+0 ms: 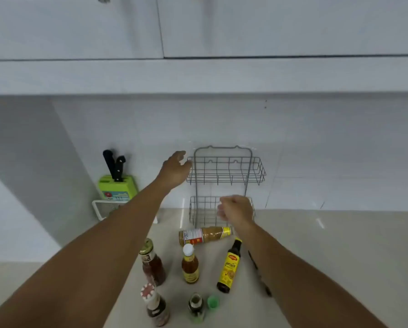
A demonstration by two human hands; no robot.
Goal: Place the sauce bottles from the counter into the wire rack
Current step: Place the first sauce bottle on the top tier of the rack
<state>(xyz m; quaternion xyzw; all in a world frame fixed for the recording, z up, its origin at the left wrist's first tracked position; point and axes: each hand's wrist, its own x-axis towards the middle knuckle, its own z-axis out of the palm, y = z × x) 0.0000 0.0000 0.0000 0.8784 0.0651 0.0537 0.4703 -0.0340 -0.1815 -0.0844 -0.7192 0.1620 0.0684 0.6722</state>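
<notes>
Your hands at the empty two-tier wire rack, six sauce bottles on the counter.
"350" reads on the tipped brown bottle below your clenched right hand; your left hand, fingers loosely curled, holding nothing, touches the rack's upper basket.

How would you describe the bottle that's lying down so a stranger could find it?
Start at the wire rack on the wall, then drop to the counter below it. The tan sauce bottle there is the only one lying on its side.
</notes>
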